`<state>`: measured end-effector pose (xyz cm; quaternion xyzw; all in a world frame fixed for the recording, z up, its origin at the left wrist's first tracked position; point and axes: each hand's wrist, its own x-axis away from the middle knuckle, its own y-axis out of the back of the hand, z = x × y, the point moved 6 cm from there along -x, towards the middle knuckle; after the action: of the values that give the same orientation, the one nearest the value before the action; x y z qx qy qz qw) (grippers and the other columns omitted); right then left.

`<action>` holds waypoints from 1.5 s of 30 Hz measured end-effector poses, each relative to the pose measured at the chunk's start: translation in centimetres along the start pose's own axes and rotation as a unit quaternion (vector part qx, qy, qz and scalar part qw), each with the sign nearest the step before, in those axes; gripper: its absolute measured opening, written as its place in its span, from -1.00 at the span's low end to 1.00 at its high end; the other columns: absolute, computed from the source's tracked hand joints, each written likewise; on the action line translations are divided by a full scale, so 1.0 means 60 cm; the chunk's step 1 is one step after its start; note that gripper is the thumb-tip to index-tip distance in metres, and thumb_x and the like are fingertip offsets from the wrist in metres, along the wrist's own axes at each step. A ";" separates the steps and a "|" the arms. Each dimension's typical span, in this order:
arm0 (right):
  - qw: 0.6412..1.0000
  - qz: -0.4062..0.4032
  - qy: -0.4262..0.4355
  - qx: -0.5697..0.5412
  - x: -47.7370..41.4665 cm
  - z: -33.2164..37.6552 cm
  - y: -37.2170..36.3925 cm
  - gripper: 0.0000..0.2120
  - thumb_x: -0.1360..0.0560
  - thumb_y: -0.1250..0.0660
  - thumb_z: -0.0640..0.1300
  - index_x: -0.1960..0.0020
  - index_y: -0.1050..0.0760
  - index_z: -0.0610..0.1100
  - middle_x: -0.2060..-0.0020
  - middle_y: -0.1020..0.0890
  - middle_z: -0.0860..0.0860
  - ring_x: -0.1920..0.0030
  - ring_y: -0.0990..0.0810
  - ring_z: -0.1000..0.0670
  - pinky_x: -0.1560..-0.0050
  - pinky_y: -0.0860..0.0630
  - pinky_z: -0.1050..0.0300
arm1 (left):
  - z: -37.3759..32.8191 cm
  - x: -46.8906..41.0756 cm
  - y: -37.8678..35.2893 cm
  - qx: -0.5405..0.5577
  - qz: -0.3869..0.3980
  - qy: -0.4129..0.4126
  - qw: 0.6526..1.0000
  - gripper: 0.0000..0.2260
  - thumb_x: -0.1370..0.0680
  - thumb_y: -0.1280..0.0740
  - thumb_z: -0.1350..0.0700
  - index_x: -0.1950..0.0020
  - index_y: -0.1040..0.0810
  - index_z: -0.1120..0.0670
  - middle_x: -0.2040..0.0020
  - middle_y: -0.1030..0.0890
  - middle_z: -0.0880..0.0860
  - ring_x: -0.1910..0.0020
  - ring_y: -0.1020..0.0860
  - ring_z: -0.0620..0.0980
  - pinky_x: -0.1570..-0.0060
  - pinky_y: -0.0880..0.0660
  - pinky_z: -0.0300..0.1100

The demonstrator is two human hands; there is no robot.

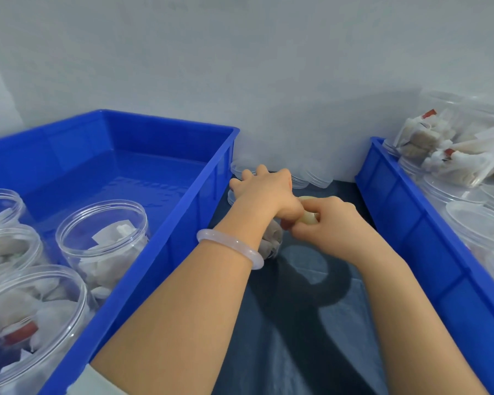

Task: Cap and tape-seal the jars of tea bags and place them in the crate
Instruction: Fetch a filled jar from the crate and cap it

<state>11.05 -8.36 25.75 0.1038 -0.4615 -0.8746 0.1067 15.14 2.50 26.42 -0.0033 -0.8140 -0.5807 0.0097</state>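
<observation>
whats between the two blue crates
In the head view: dark cloth, with the left hand gripping a jar, the right hand pinching a tape roll, and clear lids behind.

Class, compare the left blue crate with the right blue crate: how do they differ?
The left crate has jars standing upright; the right crate has them heaped, one tilted above its rim. The left crate's far floor is bare; the right crate's is hidden. Both are blue plastic and hold clear jars.

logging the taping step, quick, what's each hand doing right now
left hand: fingers curled over the top of the jar, holding it down.
right hand: closed around the tape roll.
</observation>
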 end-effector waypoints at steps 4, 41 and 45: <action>1.000 -0.012 -0.011 0.021 -0.003 -0.005 0.000 -0.88 -0.40 -0.36 -0.07 0.11 -0.43 0.00 0.35 -0.47 0.05 0.30 -0.43 0.01 0.37 -0.38 0.16 | -0.003 0.003 0.000 -0.040 0.004 0.000 0.999 -0.64 -0.40 -0.34 0.07 -0.14 -0.31 -0.06 -0.20 -0.31 0.12 -0.21 -0.31 0.18 -0.19 -0.32 0.13; 0.989 -0.013 -0.003 0.149 0.014 0.031 0.017 -0.84 -0.43 -0.35 -0.09 0.28 -0.39 -0.01 0.44 -0.34 0.00 0.45 -0.29 0.02 0.49 -0.20 0.19 | -0.007 0.008 0.007 -0.005 0.014 -0.003 1.000 -0.66 -0.34 -0.50 0.03 0.02 -0.42 -0.17 -0.09 -0.29 0.05 -0.15 -0.27 0.15 -0.10 -0.31 0.10; 0.989 -0.002 -0.009 0.149 0.014 0.031 0.019 -0.84 -0.44 -0.35 -0.07 -0.01 -0.56 -0.05 0.40 -0.40 0.00 0.41 -0.35 0.02 0.47 -0.28 0.20 | -0.008 0.007 0.009 -0.004 0.016 0.004 1.000 -0.64 -0.33 -0.52 0.02 -0.02 -0.45 -0.17 -0.08 -0.28 0.04 -0.18 -0.29 0.16 -0.18 -0.33 0.15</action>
<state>9.84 -7.73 27.64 0.1114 -0.5878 -0.7970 0.0836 14.76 2.23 27.11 -0.0145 -0.8115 -0.5838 0.0222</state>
